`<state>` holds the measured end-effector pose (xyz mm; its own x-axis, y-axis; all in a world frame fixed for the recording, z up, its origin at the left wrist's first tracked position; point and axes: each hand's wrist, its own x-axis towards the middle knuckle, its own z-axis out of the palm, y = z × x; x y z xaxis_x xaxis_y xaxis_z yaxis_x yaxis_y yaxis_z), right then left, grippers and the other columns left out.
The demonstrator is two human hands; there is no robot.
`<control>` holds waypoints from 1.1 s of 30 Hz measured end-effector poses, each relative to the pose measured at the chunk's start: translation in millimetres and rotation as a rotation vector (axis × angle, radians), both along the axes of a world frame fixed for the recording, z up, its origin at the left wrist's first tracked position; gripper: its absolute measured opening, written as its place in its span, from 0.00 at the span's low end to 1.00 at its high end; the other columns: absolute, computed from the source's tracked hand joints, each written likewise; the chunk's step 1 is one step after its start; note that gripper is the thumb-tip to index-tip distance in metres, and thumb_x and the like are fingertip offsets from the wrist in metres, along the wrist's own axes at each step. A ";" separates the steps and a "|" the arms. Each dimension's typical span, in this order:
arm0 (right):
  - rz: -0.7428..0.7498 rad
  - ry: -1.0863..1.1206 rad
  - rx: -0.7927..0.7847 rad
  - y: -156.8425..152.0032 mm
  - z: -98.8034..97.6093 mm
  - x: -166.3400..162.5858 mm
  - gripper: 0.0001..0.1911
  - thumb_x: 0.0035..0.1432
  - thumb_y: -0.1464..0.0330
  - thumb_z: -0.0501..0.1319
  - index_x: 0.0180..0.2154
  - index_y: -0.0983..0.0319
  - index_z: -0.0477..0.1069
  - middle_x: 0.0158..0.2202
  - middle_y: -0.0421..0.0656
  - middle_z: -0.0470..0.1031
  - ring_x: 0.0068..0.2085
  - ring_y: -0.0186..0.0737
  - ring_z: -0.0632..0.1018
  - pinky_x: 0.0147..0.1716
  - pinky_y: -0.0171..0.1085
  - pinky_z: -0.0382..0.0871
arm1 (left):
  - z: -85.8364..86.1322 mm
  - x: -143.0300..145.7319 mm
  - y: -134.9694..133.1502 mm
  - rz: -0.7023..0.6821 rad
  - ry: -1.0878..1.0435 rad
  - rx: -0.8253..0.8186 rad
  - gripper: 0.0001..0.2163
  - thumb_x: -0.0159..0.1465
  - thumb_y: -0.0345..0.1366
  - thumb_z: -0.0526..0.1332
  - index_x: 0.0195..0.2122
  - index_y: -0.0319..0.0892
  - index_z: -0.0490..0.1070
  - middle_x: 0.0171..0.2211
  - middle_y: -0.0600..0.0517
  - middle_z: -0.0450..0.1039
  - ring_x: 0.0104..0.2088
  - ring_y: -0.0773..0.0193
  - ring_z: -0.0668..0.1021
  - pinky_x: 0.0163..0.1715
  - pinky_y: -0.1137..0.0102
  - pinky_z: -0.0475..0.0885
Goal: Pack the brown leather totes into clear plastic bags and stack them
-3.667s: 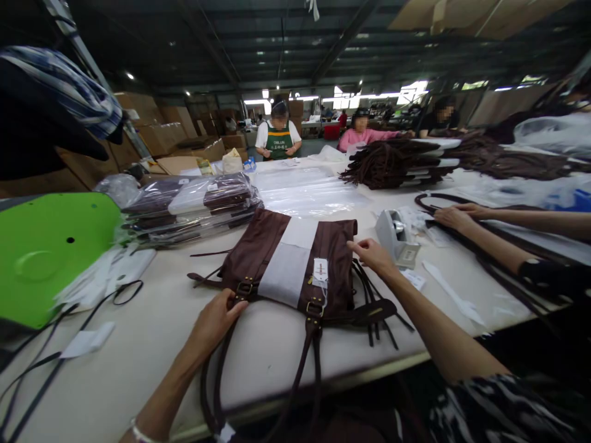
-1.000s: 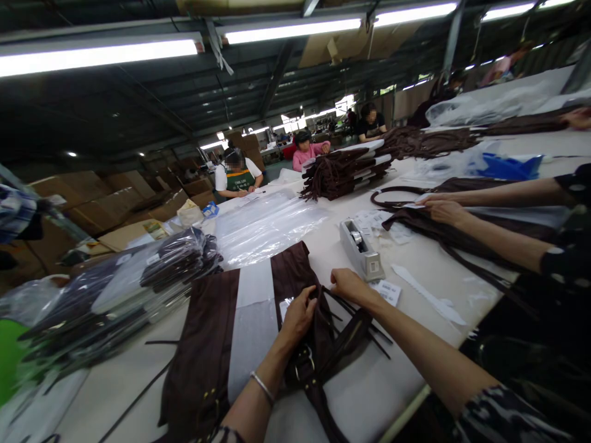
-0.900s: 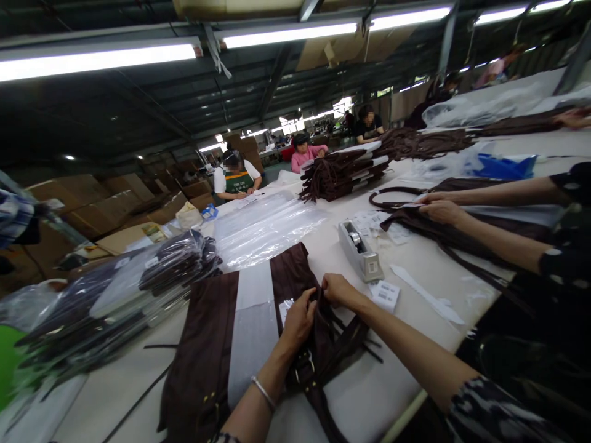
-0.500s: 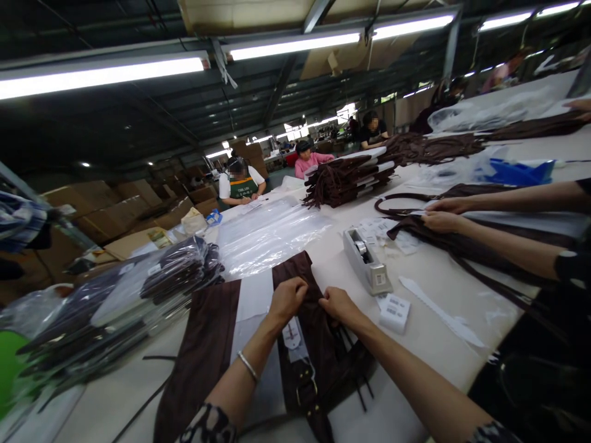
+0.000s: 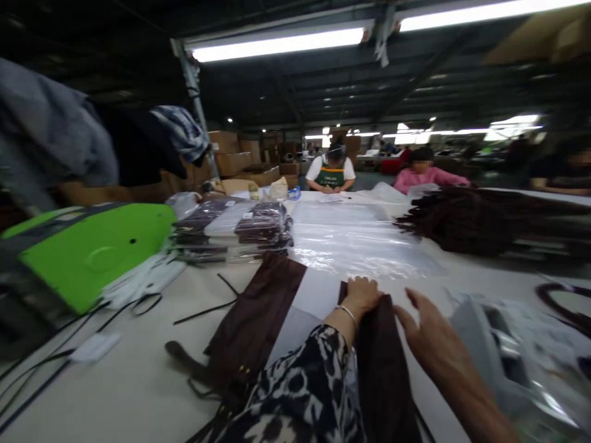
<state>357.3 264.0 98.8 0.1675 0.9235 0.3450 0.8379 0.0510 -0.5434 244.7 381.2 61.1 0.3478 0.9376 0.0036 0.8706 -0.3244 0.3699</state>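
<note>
A dark brown folded garment point(image 5: 258, 307) with straps and brass-coloured studs lies on the table in front of me. A white sheet point(image 5: 318, 295) lies along its middle. My left hand point(image 5: 364, 294), with a bracelet at the wrist, curls its fingers over the garment's far edge and grips it. Just beyond the garment's right edge is my right hand point(image 5: 427, 329), its thumb and fingers apart and nothing in it. My patterned left sleeve point(image 5: 300, 381) covers part of the near side. A dark strap point(image 5: 184, 360) sticks out to the left.
Plastic-wrapped brown garments point(image 5: 231, 227) are stacked at the left, beside a bright green machine point(image 5: 101, 252). Clear plastic bags point(image 5: 351, 240) lie ahead. A blurred grey tape dispenser point(image 5: 489, 344) stands at the right, with a brown pile point(image 5: 498, 221) behind it. Co-workers sit across the table.
My view has swung left, bringing the green machine in. My right hand has come off the garment and opened. The left hand stays on the garment, whose right part now lies folded straighter.
</note>
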 end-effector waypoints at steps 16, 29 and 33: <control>-0.018 -0.391 -0.077 56.8 -114.4 -30.4 0.35 0.61 0.52 0.41 0.62 0.60 0.63 0.66 0.59 0.58 0.68 0.61 0.57 0.61 0.66 0.49 | 66.6 -221.2 -85.9 0.320 -0.121 0.193 0.24 0.64 0.40 0.62 0.60 0.43 0.62 0.61 0.44 0.64 0.63 0.52 0.63 0.64 0.59 0.56; 0.123 -0.643 -0.213 59.3 -125.5 31.9 0.32 0.53 0.57 0.45 0.55 0.52 0.73 0.67 0.47 0.59 0.69 0.56 0.55 0.61 0.67 0.52 | 0.7 -302.2 -208.9 0.465 -0.194 -0.072 0.16 0.59 0.42 0.62 0.47 0.43 0.69 0.45 0.46 0.78 0.46 0.52 0.79 0.42 0.67 0.70; 0.061 -0.756 -0.261 69.4 -95.9 43.0 0.31 0.52 0.58 0.47 0.55 0.50 0.73 0.65 0.46 0.65 0.67 0.62 0.60 0.59 0.69 0.54 | 28.6 -309.7 -180.1 0.521 -0.338 0.068 0.13 0.62 0.46 0.61 0.41 0.43 0.69 0.43 0.47 0.77 0.45 0.52 0.78 0.43 0.65 0.69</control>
<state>400.3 333.3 2.9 -0.0787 0.9900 0.1167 0.9838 0.0582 0.1696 -65.0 201.1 89.7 -0.1861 0.9775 0.0995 0.7591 0.0788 0.6461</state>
